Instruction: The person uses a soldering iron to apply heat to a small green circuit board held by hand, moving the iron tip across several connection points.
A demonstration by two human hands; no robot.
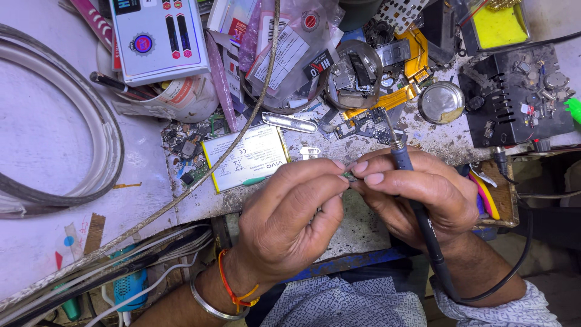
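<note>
My left hand [290, 215] and my right hand [420, 194] meet at the fingertips over the bench edge, together pinching a tiny greenish component [349, 176]. A soldering iron [400, 158] with a dark handle lies through my right hand, its thin tip pointing up toward a small circuit board [363, 124]. Its black cable runs down past my right wrist. A metal bangle and a red-orange thread circle my left wrist.
A flat phone battery [245, 157] lies left of my hands. Behind it are a white tester box [158, 37], plastic bags of parts, a round metal tin [442, 103], a black tray [520, 97] of small parts, and coiled grey cable [91, 121] at the left.
</note>
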